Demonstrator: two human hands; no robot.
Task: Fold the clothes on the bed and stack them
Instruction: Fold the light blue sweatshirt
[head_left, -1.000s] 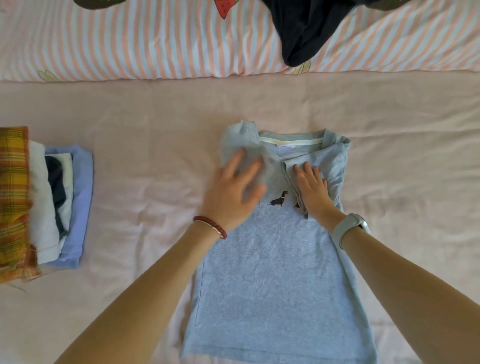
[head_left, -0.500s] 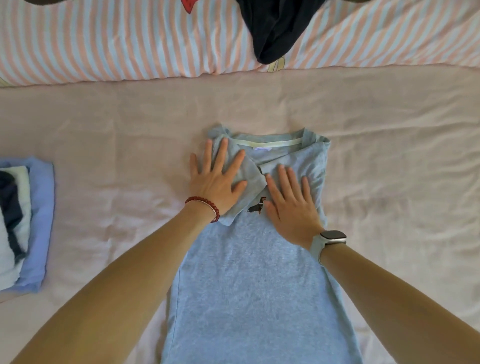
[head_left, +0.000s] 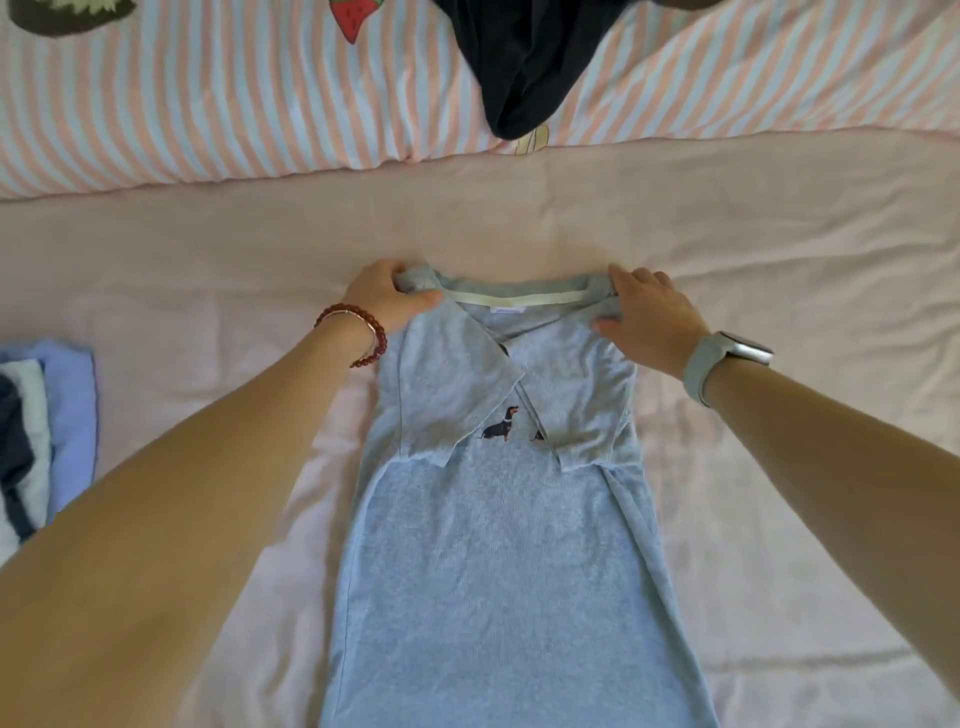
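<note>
One grey T-shirt (head_left: 493, 545), sleeves folded inward, lies flat at the centre of the bed (head_left: 779, 249), collar away from the person. Left hand (head_left: 384, 296) grips its left shoulder corner; right hand (head_left: 649, 312) grips the right shoulder corner. Folded stack (head_left: 47, 431) at the left edge. Dark garment (head_left: 524, 62) on the striped duvet (head_left: 234, 93).

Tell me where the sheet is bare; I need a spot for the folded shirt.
Bare pink sheet lies right of the grey-blue T-shirt, and between its collar and the striped duvet. The left edge is crowded by folded clothes.
</note>
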